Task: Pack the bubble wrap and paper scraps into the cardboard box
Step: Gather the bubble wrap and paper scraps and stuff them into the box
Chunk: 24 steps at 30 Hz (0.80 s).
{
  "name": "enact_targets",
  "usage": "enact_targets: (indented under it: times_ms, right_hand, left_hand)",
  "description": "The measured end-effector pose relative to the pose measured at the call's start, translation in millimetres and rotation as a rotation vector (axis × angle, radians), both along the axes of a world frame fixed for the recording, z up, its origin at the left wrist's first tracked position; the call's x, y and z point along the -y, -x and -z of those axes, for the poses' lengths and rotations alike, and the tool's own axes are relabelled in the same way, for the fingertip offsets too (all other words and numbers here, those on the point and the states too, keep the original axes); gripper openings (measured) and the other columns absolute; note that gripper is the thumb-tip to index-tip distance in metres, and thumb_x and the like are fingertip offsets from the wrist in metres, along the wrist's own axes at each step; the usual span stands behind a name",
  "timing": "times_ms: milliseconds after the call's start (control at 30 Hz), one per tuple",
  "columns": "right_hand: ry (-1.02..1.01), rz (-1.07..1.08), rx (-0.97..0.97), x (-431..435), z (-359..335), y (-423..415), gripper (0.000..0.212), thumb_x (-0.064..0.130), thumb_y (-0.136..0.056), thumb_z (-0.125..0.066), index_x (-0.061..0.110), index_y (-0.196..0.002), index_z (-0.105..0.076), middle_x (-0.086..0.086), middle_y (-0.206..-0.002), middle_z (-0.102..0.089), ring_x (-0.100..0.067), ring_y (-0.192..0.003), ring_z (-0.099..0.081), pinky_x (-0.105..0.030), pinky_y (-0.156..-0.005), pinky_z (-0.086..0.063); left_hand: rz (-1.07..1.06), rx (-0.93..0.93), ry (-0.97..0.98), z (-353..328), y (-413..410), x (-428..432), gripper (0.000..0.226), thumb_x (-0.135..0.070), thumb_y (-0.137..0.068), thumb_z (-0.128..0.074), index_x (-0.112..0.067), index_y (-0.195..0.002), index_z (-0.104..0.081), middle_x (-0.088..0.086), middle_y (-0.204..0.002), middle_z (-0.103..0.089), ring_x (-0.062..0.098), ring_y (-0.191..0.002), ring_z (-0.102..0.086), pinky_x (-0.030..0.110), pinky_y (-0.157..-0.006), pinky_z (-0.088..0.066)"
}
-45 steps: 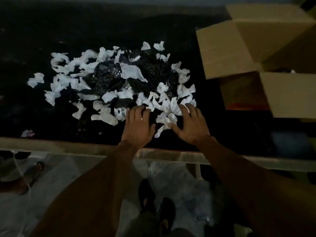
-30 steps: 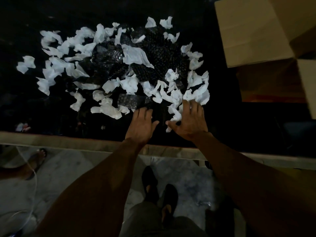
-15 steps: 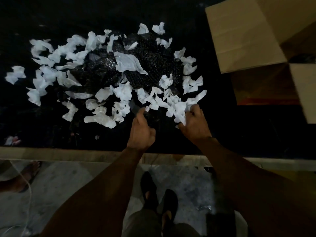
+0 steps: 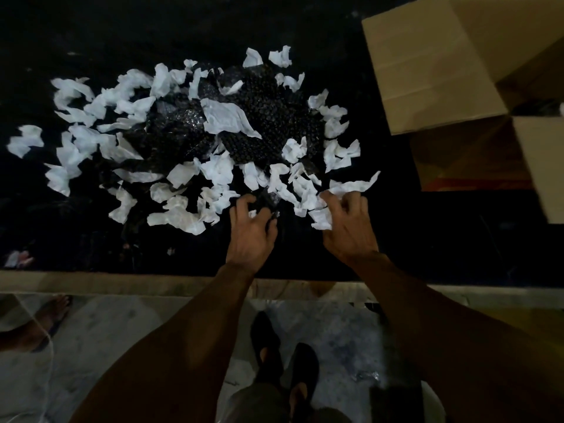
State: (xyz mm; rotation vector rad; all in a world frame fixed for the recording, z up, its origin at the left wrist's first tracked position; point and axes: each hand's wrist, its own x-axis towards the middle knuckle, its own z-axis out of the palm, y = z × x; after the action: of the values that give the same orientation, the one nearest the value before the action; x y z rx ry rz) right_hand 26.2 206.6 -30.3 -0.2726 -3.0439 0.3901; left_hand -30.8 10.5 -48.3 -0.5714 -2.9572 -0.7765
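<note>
My right hand (image 4: 348,227) has its fingers (image 4: 332,206) curled round a clump of paper scraps (image 4: 323,218) at the near edge of the pile; my left hand (image 4: 251,230) is half closed, fingers (image 4: 241,206) pinching what looks like a bit of bubble wrap (image 4: 270,199), though it's too dark to be sure. Most of the scraps and the dark bubble wrap sheet (image 4: 268,117) lie spread over the black table (image 4: 91,35). The cardboard box (image 4: 433,71) sits open, well off to my right. Risk here: these scraps are light and loose, so a small handful could shed pieces on the way across, or off the near edge onto the floor (image 4: 122,325). The box flaps might catch my hand too.
</note>
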Motion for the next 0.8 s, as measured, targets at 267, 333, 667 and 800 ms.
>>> enact_targets:
  times_ms: [267, 333, 667, 800]
  right_hand:
    - [0.100, 0.114, -0.078, 1, 5, 12, 0.080, 0.011, -0.063, -0.072, -0.005, -0.134, -0.038, -0.025, -0.115, -0.040, -0.033, -0.101, -0.043, -0.040, -0.091, -0.043]
    - [0.035, 0.113, -0.076, 1, 5, 14, 0.064, 0.016, -0.065, -0.073, -0.003, -0.122, -0.050, -0.027, -0.115, -0.042, -0.038, -0.103, -0.044, -0.049, -0.089, -0.046]
    - [0.028, 0.079, 0.022, -10, 14, 11, 0.075, 0.048, -0.070, -0.055, 0.013, -0.133, -0.034, -0.021, -0.139, -0.037, -0.039, -0.134, -0.028, -0.061, -0.106, -0.029]
    - [0.110, 0.082, 0.024, -5, 5, 9, 0.086, 0.059, -0.063, -0.042, 0.041, -0.142, -0.014, -0.028, -0.142, -0.031, -0.046, -0.136, -0.024, -0.069, -0.105, -0.023]
  left_hand:
    - [0.188, -0.016, 0.044, -19, 10, -6, 0.059, -0.009, -0.085, -0.057, -0.005, -0.140, -0.035, 0.016, -0.113, -0.059, 0.028, -0.102, -0.050, 0.041, -0.097, -0.039]
    - [0.213, -0.027, 0.156, -17, 18, -7, 0.056, -0.016, -0.086, -0.054, -0.002, -0.138, -0.039, 0.017, -0.115, -0.058, 0.030, -0.105, -0.050, 0.040, -0.100, -0.037]
    - [0.199, -0.209, 0.231, -1, 33, -3, 0.026, -0.027, -0.082, -0.063, -0.010, -0.101, -0.060, 0.020, -0.135, -0.037, 0.039, -0.122, -0.035, 0.053, -0.090, -0.044]
    - [0.386, -0.197, 0.189, -2, 40, -8, 0.063, -0.014, -0.075, -0.055, -0.019, -0.136, -0.039, 0.019, -0.152, -0.021, 0.041, -0.137, -0.023, 0.057, -0.109, -0.030]
